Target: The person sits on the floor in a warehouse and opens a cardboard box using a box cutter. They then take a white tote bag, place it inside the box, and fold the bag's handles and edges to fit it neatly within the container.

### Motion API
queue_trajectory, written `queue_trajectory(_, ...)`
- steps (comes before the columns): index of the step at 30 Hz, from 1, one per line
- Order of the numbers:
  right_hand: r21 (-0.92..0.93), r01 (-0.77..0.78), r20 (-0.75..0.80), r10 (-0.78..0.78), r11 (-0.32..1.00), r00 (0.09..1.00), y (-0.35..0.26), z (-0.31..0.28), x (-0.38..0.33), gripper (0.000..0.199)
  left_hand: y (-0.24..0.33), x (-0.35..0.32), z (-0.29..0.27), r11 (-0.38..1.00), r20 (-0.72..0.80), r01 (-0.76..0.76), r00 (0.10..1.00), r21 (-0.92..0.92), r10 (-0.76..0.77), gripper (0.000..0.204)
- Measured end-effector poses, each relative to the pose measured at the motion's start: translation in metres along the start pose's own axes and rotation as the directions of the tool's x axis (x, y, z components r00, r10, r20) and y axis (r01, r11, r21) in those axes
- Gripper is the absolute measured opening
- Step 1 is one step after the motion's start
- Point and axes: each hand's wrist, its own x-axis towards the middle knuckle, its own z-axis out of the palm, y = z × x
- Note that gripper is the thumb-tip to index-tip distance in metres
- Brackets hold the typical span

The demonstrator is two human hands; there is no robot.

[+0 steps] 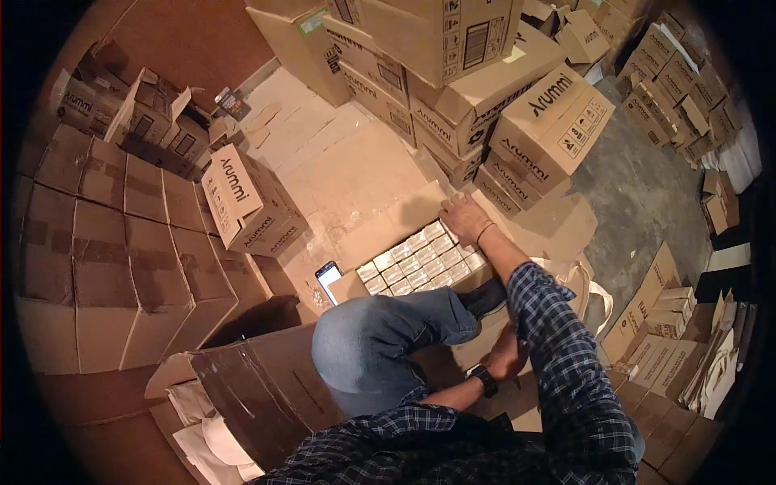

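Observation:
An open cardboard carton in front of me is filled with rows of small whitish, shiny boxes. My right hand is at its far right corner, with bent fingers against the end of the rows. What those fingertips hold, if anything, is hidden. Lower down, my left hand, with a dark watch at the wrist, reaches under my right forearm. The plaid sleeve covers part of it, and its fingers do not show. My bent leg in jeans and dark shoe lie against the carton's near side.
A phone with a lit screen lies left of the carton. A closed box stands beyond it, beside a wall of stacked boxes. More cartons are piled ahead. Flattened cardboard covers the floor; concrete shows at right.

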Motion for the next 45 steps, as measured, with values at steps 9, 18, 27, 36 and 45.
queue_trajectory(9, 0.219, 0.178, -0.441, -0.065, 0.959, 0.895, 0.001, 0.014, -0.040, 0.067, 0.000, -0.009, -0.003, 0.953, -0.053, 0.283, 0.956, -0.106, -0.289, 0.055)
queue_trajectory(18, 0.615, 0.264, -0.503, 0.111, 0.743, 0.857, 0.020, -0.059, -0.103, 0.078, -0.028, -0.003, 0.000, 0.984, -0.175, 0.155, 0.970, -0.086, -0.169, 0.046)
queue_trajectory(27, 0.502, 0.667, -0.104, 0.728, -0.550, 0.678, -0.006, -0.060, -0.313, 0.069, 0.016, 0.024, -0.023, 0.799, -0.105, 0.284, 0.913, -0.530, -0.394, 0.045)
queue_trajectory(36, 0.864, -0.142, -0.316, 0.741, 0.482, 0.593, -0.048, 0.072, -0.313, 0.079, 0.058, 0.035, -0.016, 0.787, -0.067, 0.279, 0.924, -0.551, -0.375, 0.043)
queue_trajectory(45, 0.621, -0.536, 0.443, 0.309, 0.572, 0.842, -0.072, 0.173, -0.340, 0.072, 0.062, 0.042, -0.007, 0.832, -0.133, 0.227, 0.932, -0.506, -0.336, 0.044)
